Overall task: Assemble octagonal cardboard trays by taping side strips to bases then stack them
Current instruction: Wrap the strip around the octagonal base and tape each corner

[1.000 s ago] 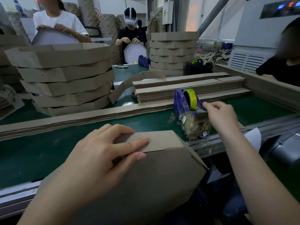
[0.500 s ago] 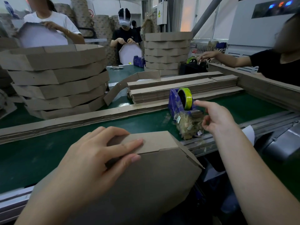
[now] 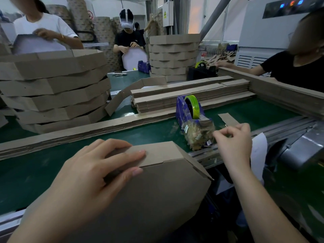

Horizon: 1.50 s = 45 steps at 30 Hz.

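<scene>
Under the left hand [image 3: 98,165], an octagonal cardboard tray [image 3: 157,199] is being held tilted at the near edge of the green bench [image 3: 35,176], its brown base turned toward the camera. A side strip [image 3: 161,151] is being pressed along the tray's upper edge by straight, spread fingers, and the thumb is being laid flat on the base just below the seam, so nothing is being gripped. To the right of that hand, the right hand [image 3: 233,142] is being held at the front end of a purple tape dispenser [image 3: 191,116] carrying a yellow-green roll [image 3: 192,104]. Its fingers are curled, with thumb and forefinger drawn together. Whether tape is being pinched between them cannot be told. Just beyond the right hand, a small cardboard piece [image 3: 228,119] is lying flat. Beyond both hands, a long low pile of flat strips [image 3: 87,130] is lying across the bench, with thicker strip piles [image 3: 184,97] behind the dispenser. Well beyond the left hand, a stack of finished trays [image 3: 52,88] is standing — a second stack [image 3: 173,55] is standing further back.
</scene>
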### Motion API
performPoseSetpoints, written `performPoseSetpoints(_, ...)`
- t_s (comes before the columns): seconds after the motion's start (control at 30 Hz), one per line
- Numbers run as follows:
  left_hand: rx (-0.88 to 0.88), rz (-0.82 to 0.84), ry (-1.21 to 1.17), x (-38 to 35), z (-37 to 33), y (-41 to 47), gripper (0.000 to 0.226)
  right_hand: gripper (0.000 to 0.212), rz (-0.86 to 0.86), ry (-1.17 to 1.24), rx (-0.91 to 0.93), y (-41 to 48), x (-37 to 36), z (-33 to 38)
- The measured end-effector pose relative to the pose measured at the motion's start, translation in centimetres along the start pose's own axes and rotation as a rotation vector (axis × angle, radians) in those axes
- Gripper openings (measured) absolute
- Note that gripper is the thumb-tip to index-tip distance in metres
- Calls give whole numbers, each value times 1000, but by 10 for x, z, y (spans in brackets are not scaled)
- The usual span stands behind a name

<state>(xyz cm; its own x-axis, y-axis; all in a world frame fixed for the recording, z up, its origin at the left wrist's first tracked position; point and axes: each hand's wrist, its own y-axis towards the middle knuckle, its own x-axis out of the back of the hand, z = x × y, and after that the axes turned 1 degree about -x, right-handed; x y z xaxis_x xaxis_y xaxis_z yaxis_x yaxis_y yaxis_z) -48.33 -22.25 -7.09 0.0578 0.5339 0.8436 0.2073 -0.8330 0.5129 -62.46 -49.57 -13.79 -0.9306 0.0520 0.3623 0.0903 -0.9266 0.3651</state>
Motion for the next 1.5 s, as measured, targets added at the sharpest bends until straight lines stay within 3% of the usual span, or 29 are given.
performPoseSetpoints(0.17,-6,17,14,0,-1,4,39,18,100,436,112,-43,13,38)
performPoseSetpoints(0.23,-11,21,25,0,-1,4,36,6,148,623,135,-73,19,54)
performPoseSetpoints(0.37,-22,16,27,1,0,4,32,26,358,922,-30,-128,18,76)
performPoseSetpoints(0.53,-12,7,10,0,1,3,34,29,564,936,-343,-147,2,89)
performPoseSetpoints(0.67,-27,19,8,1,3,1,33,38,565,972,-478,-146,-1,96)
performPoseSetpoints(1.0,-33,38,-9,1,0,1,31,28,584,924,-525,-149,-2,95)
performPoseSetpoints(1.13,-11,63,-54,6,-1,-1,20,37,632,887,-521,-148,1,93)
performPoseSetpoints(1.37,21,156,-52,13,-2,5,35,32,734,801,-467,-141,5,91)
performPoseSetpoints(1.5,111,79,-53,7,-11,14,40,28,728,800,-450,-140,2,89)
